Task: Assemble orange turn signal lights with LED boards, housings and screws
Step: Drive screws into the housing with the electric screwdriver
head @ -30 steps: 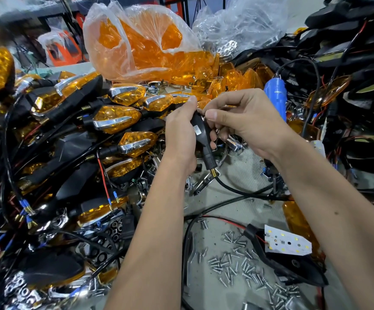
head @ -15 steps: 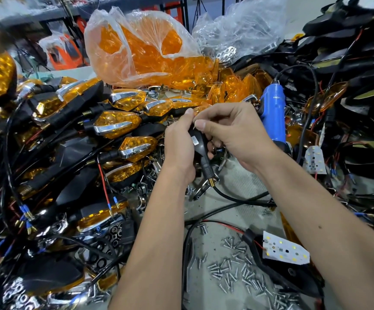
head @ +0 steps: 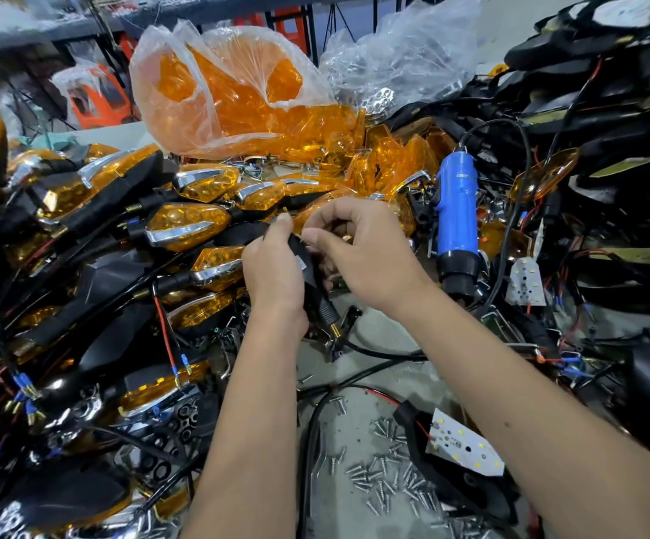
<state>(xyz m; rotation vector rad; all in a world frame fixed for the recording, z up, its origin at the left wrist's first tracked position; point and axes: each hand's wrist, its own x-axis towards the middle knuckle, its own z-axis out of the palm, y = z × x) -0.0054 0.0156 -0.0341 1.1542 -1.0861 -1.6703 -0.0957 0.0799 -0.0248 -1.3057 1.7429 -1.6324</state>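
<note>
My left hand [head: 272,266] grips a black turn signal housing [head: 309,272] by its body; its threaded stem and black cable point down toward me. My right hand [head: 366,254] has its fingers curled at the top of the same housing, thumb and forefinger pinching there on something too small to make out. A white LED board [head: 465,447] lies on another black housing [head: 447,484] at the lower right. Loose screws [head: 385,472] are scattered on the bench between my forearms.
Finished orange lights [head: 187,227] and wires pile up on the left. A clear bag of orange lenses [head: 237,99] stands at the back. A blue electric screwdriver [head: 455,219] leans right of my hands, beside a second LED board [head: 525,282]. Black housings heap at the right.
Both hands with the housing have dropped lower in view and a little nearer me. The right hand's fingers have closed in tighter over the housing's top.
</note>
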